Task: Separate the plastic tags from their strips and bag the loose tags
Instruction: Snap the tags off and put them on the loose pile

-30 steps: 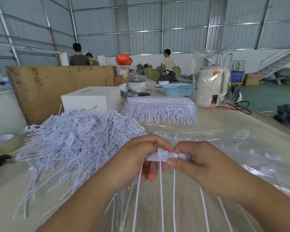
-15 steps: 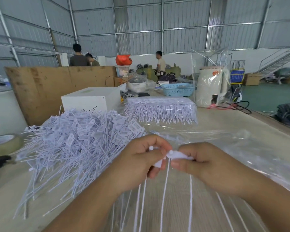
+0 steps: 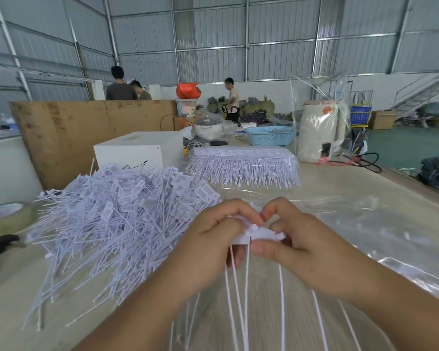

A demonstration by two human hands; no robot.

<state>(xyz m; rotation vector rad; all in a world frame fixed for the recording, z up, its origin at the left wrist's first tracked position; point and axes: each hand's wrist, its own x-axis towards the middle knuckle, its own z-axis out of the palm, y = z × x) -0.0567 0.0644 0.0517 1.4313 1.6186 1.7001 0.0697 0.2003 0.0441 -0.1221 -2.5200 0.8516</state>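
Lower centre of frame: left hand (image 3: 213, 239) and right hand (image 3: 307, 249) meet fingertip to fingertip, both pinching a short strip of white tags (image 3: 260, 234) held above the table (image 3: 340, 183), the tags' thin tails hanging down toward the bottom edge. Left of the hands, a large heap of loose tags (image 3: 112, 216) lies on the table; clear plastic bag (image 3: 365, 224) spread flat at right. Above centre, a stack of unseparated strips (image 3: 243, 165) sits farther back on the table.
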